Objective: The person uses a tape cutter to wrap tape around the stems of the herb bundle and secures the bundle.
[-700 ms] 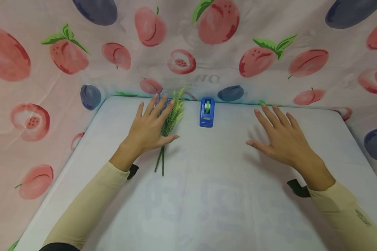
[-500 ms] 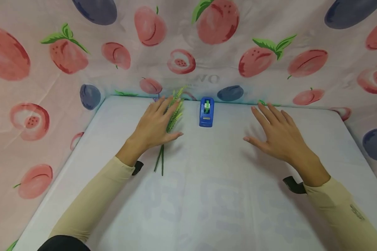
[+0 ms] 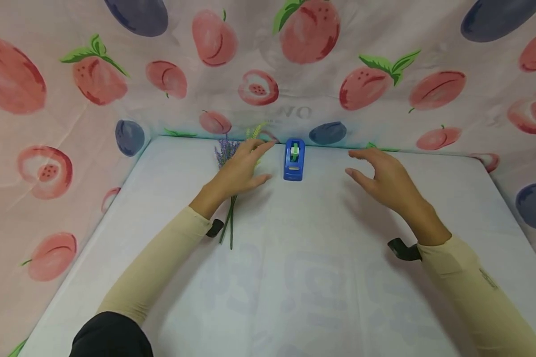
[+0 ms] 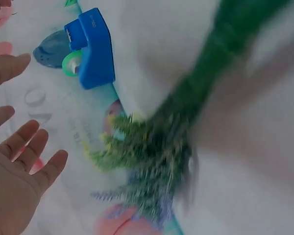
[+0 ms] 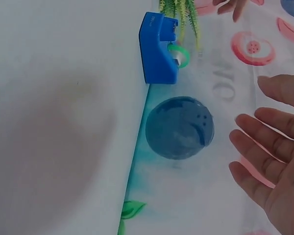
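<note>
In the head view my left hand [image 3: 240, 171] hovers over a bunch of artificial flowers, its fingers relaxed and holding nothing. Purple lavender heads [image 3: 225, 150] and yellow-green sprigs [image 3: 256, 130] show beyond the hand, and thin green stems [image 3: 231, 223] point toward me. The left wrist view shows the bunch [image 4: 157, 152] apart from the fingers. A blue tape dispenser [image 3: 293, 159] with a green tape roll [image 5: 179, 56] stands at the table's back edge, between the hands. My right hand [image 3: 386, 176] is raised to the right of the dispenser, fingers loosely bent, nothing in its grasp.
A white cloth covers the table [image 3: 312, 277]. Behind and to the left hangs a pink curtain [image 3: 303, 89] printed with peaches and dark plums, meeting the table along its back edge. A dark wrist mount [image 3: 404, 249] sits under the right wrist.
My left hand has moved right across the flowers, uncovering the lavender heads. The right hand has shifted slightly left. Both hands have turned inward from a spread pose; flowers and dispenser stay put.
</note>
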Demonstrator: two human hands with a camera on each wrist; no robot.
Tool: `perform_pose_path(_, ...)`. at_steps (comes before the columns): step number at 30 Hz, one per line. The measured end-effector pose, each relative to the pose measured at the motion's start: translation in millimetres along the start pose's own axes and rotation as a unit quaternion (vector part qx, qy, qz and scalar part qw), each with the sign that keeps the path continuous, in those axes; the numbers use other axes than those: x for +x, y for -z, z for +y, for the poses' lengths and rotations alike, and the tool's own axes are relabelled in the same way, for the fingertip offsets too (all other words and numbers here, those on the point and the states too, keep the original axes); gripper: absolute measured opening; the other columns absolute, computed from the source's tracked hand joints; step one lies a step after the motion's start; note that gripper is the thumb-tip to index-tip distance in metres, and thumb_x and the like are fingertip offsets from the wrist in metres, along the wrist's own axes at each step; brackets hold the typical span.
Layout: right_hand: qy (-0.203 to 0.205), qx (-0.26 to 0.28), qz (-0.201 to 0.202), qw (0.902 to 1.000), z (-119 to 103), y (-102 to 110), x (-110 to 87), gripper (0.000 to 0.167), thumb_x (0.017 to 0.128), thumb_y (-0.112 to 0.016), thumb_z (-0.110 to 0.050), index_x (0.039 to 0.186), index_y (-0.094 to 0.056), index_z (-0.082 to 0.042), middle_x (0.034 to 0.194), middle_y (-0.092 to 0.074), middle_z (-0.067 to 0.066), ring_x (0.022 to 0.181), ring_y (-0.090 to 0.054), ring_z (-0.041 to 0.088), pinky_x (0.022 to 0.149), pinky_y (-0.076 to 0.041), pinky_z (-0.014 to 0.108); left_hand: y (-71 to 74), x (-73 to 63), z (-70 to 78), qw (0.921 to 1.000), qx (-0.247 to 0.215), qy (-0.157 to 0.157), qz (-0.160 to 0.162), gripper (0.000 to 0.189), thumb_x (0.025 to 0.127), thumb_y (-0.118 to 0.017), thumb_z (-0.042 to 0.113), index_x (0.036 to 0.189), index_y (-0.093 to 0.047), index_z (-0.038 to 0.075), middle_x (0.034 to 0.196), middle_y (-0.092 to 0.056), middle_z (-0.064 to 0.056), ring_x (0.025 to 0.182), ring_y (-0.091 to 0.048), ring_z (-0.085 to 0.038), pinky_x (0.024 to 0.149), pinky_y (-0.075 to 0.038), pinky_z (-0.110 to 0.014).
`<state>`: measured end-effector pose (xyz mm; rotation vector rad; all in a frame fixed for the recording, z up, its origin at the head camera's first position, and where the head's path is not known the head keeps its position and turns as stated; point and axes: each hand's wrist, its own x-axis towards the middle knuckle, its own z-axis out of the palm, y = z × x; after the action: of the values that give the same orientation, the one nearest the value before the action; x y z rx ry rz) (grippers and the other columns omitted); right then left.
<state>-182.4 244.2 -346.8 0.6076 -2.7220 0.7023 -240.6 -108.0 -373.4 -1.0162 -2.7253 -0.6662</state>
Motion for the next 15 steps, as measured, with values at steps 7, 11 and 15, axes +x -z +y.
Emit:
perform_pose_path(7, -0.019, 0.073, 0.002, 0.9971, 0.6, -11.1, 16.4, 0.034, 0.096, -0.072, -0.018, 0.125, -0.069, -0.002, 0.124, -0.069, 0.014, 0.118, -0.063, 0.031, 0.097, -0.050, 0.055, -20.0, 22.4, -4.5, 0.9938, -0.102, 0.037, -0.025, 0.072, 0.092, -0.071, 0.002, 0.156, -0.041, 0.013, 0.136, -0.046, -0.015, 0.123, -0.044, -0.029, 0.105, -0.042, -0.045)
perform_pose_path(11, -0.030, 0.087, -0.008, 0.9957, 0.5, -18.0, 25.8, 0.031, 0.097, -0.071, -0.020, 0.123, -0.070, -0.003, 0.122, -0.070, 0.013, 0.117, -0.063, 0.030, 0.098, -0.051, 0.054, -32.9, 36.2, -7.8, 0.9907, -0.119, 0.052, -0.041, 0.072, 0.091, -0.060, -0.012, 0.156, -0.042, 0.014, 0.134, -0.045, -0.017, 0.121, -0.044, -0.030, 0.102, -0.043, -0.045)
perform_pose_path(15, -0.027, 0.106, -0.013, 0.9939, -2.3, -24.7, 34.3, 0.029, 0.097, -0.070, -0.018, 0.121, -0.071, -0.002, 0.120, -0.071, 0.014, 0.115, -0.064, 0.031, 0.100, -0.050, 0.054, -43.0, 49.2, -9.7, 0.9918, -0.101, 0.047, -0.064, 0.077, 0.089, -0.050, -0.019, 0.156, -0.042, 0.018, 0.140, -0.044, -0.019, 0.127, -0.042, -0.031, 0.102, -0.043, -0.044)
